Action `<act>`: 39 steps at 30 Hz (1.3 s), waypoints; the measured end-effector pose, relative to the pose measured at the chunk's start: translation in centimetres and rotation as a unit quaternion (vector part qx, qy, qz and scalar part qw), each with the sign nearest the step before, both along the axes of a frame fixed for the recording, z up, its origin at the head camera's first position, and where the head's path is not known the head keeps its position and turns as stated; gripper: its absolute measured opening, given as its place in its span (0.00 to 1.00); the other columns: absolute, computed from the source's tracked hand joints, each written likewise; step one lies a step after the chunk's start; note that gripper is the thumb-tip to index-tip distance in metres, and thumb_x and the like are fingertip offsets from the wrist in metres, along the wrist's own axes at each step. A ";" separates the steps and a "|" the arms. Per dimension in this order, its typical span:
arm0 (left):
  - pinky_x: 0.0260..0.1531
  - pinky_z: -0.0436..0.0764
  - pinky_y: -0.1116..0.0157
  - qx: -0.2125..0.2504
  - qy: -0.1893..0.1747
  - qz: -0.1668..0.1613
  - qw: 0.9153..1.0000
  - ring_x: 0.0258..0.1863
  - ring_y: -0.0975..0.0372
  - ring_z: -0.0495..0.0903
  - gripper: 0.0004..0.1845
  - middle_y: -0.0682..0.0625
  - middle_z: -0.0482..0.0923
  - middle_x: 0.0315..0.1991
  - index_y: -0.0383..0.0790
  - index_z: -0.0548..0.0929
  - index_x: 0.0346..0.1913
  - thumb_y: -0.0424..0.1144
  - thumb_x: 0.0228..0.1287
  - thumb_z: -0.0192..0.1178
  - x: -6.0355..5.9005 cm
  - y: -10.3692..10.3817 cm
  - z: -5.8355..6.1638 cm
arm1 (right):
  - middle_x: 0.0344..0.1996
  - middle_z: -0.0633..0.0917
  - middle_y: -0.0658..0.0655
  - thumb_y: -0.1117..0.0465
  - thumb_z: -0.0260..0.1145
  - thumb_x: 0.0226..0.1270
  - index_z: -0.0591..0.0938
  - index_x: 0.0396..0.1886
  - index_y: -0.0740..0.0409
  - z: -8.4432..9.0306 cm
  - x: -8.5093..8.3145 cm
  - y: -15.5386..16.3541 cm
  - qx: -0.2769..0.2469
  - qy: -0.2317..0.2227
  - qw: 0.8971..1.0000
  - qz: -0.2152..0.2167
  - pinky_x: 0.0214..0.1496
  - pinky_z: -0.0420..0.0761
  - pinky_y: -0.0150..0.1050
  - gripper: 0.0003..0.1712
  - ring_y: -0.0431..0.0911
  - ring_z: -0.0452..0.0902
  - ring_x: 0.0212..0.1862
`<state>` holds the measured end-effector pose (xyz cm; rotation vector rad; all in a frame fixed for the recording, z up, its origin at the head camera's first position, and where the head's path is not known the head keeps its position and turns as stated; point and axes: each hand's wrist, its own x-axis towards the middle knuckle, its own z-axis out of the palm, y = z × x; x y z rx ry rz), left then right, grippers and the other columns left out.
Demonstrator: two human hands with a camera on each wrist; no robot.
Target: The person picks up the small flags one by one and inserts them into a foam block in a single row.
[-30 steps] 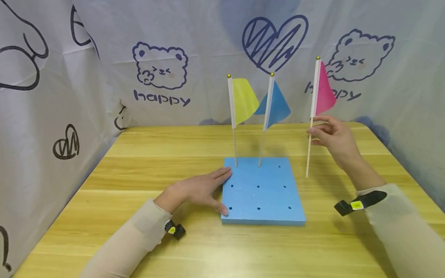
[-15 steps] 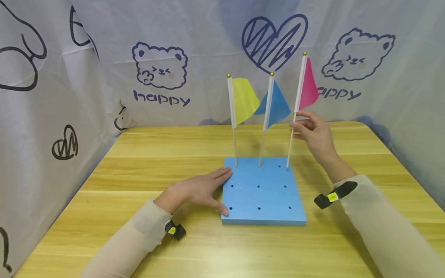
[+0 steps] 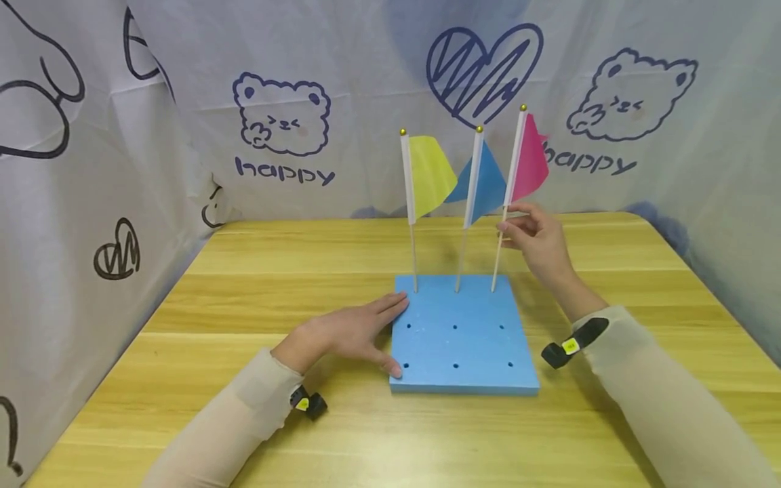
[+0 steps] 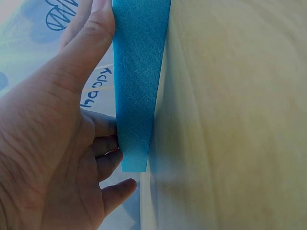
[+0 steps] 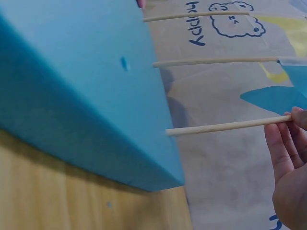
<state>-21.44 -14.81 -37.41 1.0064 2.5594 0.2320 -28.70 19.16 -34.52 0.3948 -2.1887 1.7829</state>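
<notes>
My right hand (image 3: 539, 247) pinches the stick of a pink flag (image 3: 529, 163) just below its white sleeve. The stick's lower end stands at the back right hole of a blue foam board (image 3: 464, 346), tilted slightly right. A yellow flag (image 3: 430, 177) and a blue flag (image 3: 486, 186) stand upright in the other back-row holes. My left hand (image 3: 356, 332) rests on the board's left edge, fingers straight and thumb at the front corner. In the left wrist view its fingertips touch the foam board's side (image 4: 139, 86). The right wrist view shows the pink flag's stick (image 5: 220, 127) meeting the board.
The board lies on a wooden table (image 3: 274, 271). Several small holes show in its middle and front rows. A white cloth (image 3: 366, 88) with drawn bears and hearts hangs behind and at the sides. Each wrist wears a black strap with a camera (image 3: 558, 352).
My right hand has carried the pink flag left from beside the board, and its stick's end has come down at the back right hole. The left hand has stayed put.
</notes>
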 end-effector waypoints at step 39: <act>0.69 0.60 0.57 0.001 -0.006 0.007 1.000 0.76 0.61 0.41 0.68 0.57 0.30 0.79 0.50 0.38 0.79 0.82 0.42 0.54 0.2 0.1 0.1 | 0.42 0.80 0.66 0.66 0.63 0.71 0.71 0.52 0.65 -0.3 1.7 1.0 0.056 -0.013 0.998 0.007 0.41 0.83 0.37 0.15 0.41 0.82 0.39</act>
